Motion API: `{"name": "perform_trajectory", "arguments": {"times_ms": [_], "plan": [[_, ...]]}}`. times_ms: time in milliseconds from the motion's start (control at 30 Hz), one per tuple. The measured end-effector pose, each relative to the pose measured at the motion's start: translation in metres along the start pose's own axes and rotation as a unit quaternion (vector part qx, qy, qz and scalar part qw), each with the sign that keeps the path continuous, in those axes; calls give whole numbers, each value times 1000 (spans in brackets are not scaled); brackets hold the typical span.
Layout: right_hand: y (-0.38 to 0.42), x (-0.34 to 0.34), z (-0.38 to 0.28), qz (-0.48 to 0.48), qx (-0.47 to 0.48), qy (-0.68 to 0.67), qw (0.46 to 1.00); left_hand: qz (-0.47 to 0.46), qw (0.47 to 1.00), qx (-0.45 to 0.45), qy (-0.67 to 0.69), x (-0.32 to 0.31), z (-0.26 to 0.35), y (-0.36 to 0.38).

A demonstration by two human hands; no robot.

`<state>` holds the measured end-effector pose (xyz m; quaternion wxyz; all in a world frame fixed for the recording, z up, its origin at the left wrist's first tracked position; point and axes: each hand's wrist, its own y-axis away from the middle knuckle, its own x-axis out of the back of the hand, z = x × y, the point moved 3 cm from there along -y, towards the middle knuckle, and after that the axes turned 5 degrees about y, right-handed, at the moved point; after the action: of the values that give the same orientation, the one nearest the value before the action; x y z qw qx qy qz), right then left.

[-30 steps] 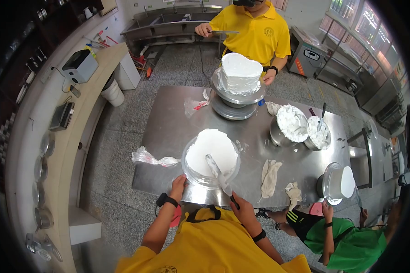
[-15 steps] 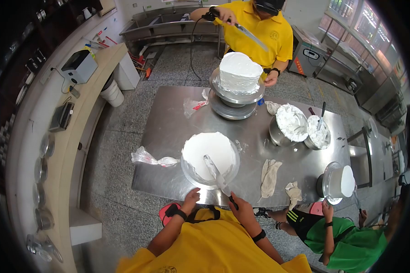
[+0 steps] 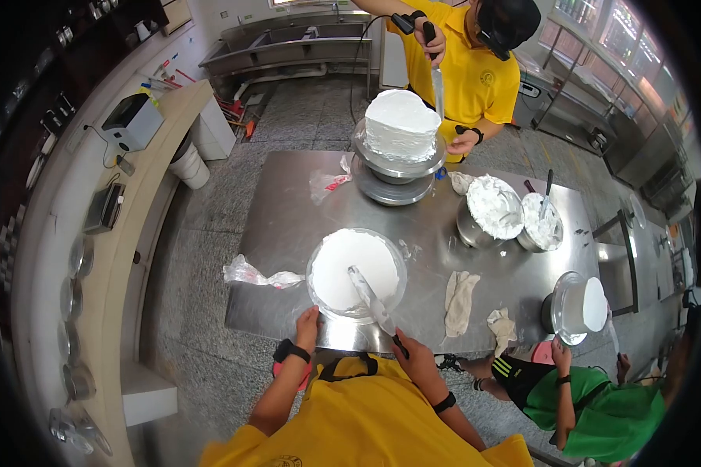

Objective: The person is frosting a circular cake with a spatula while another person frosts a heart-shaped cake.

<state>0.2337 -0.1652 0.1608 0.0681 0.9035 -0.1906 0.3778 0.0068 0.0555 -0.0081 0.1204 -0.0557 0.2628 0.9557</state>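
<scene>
The steel worktop [image 3: 288, 210] was shared by three people. Beyond its far edge, a co-worker in yellow [image 3: 483, 101] was seen with a long blade [image 3: 438, 93]; half a second earlier it had been held at a slant in the air, now it was held upright at the side of a tall white cake [image 3: 401, 128]. At the near right corner, little change was noted for a person in green [image 3: 600, 420].

By the near edge, left of its middle, the wide white round [image 3: 350, 257] was carried on a turntable [image 3: 401, 286]. The big bowl [image 3: 475, 231] and small bowl [image 3: 541, 226] of white cream were placed toward the far right corner, a plastic bag [image 3: 249, 272] by the left edge.

Main change: the left hand [image 3: 307, 329], held lower and off the rim half a second earlier, had been brought back up to it. Its fingers were held close together; whether the rim was touched or pinched could not be told. By judgement, the turntable was put back within reach for steadying or turning. The right hand [image 3: 418, 363] was left about unchanged: its fingers were closed round the handle of the spatula [image 3: 370, 296], whose blade was laid across the white top, tip near the centre.
</scene>
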Motion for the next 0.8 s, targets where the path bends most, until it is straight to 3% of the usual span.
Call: {"name": "perform_trajectory", "arguments": {"times_ms": [167, 267, 433, 600, 800], "plan": [[-2, 2, -2, 7, -6, 10, 1000, -6, 999, 12, 36, -36, -40, 40], [-1, -1, 2, 13, -1, -6, 1000, -65, 995, 62, 39, -42, -52, 44], [-1, 1, 0, 19, -14, 4, 1000, -23, 994, 42, 95, -14, -20, 23], [-6, 2, -1, 10, -28, 13, 999, -7, 998, 43, 53, -2, 18, 2], [-9, 2, -1, 21, -16, -3, 1000, -14, 996, 84, 31, -17, -4, 24]]}}
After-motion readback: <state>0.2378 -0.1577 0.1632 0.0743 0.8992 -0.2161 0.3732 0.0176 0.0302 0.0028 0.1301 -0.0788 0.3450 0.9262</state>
